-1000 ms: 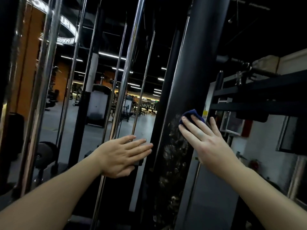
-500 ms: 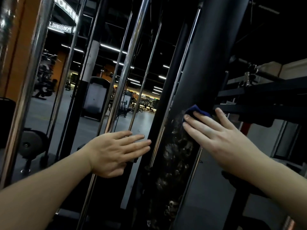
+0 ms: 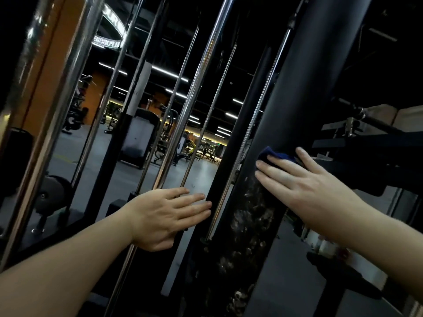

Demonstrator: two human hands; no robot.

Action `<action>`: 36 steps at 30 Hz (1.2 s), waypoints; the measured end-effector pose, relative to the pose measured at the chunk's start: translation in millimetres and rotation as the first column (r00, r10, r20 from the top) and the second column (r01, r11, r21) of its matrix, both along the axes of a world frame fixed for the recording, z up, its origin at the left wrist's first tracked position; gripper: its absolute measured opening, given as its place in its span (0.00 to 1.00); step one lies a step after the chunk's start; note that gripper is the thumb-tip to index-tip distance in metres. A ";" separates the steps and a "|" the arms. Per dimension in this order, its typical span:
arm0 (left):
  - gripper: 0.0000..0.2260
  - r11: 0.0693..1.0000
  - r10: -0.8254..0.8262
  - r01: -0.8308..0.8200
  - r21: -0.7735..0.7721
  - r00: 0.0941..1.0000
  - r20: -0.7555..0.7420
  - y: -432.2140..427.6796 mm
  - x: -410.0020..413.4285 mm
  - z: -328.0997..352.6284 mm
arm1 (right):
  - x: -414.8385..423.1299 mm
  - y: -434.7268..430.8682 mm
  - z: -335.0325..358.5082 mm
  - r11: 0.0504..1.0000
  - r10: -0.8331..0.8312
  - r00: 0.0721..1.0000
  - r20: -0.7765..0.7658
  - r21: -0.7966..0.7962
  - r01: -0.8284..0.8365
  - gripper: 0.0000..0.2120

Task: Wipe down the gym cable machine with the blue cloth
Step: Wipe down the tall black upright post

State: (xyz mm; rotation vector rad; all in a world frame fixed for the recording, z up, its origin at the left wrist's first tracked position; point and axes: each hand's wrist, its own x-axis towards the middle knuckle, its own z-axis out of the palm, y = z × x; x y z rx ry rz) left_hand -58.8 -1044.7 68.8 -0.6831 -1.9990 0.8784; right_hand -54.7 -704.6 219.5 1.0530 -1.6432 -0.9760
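Head view, blue cloth (image 3: 271,153) under right fingers (image 3: 280,173)

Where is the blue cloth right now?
Head view, right of centre: the blue cloth is pressed flat by the right hand against the thick black column, just above its smudged patch.

Both arms reach forward. The left hand (image 3: 169,217) is flat with straight fingers (image 3: 194,203); the right hand (image 3: 306,186) presses flat, fingers slightly spread.
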 end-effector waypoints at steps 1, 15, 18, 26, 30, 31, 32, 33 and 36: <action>0.40 1.000 -0.007 0.007 0.003 1.000 -0.006 -0.1 -0.6 -0.5 | 0.3 6.8 -3.3 1.000 0.003 1.000 0.004 0.014 -0.003 0.34; 0.42 0.999 -0.036 0.036 0.034 0.999 -0.004 -2.5 -4.0 -2.0 | 3.3 -18.5 -8.3 0.995 -0.046 0.998 0.047 0.088 0.041 0.30; 0.42 0.998 -0.047 0.047 0.043 0.999 -0.013 -3.1 -4.0 -2.5 | 3.3 -21.3 -8.7 0.993 -0.075 0.995 0.061 0.093 0.069 0.31; 0.41 0.996 -0.065 0.066 0.054 0.998 -0.021 -1.3 -0.2 -1.5 | 14.4 -15.5 -33.7 0.986 -0.160 0.976 0.145 0.062 0.153 0.34; 0.41 0.997 -0.061 0.061 0.048 0.998 -0.008 -2.5 -1.8 -1.6 | 17.2 -22.4 -19.0 0.979 -0.197 0.968 0.153 0.090 0.185 0.33; 0.42 0.997 -0.057 0.058 0.047 0.998 -0.006 -2.4 -1.8 -1.2 | 19.5 -29.2 -12.2 0.971 -0.231 0.961 0.155 0.105 0.216 0.33; 0.42 0.997 -0.055 0.055 0.047 0.998 -0.004 -2.3 -2.0 -0.6 | 22.7 -37.8 -6.2 0.957 -0.282 0.943 0.176 0.119 0.264 0.34; 0.42 0.997 -0.053 0.053 0.050 0.999 -0.003 -2.2 -1.8 0.0 | 26.0 -46.8 -2.1 0.935 -0.349 0.920 0.181 0.134 0.328 0.33; 0.42 0.997 -0.042 0.041 0.064 0.999 0.018 -1.6 -1.1 -0.2 | 32.3 -64.6 -1.4 0.892 -0.445 0.887 0.124 0.152 0.426 0.32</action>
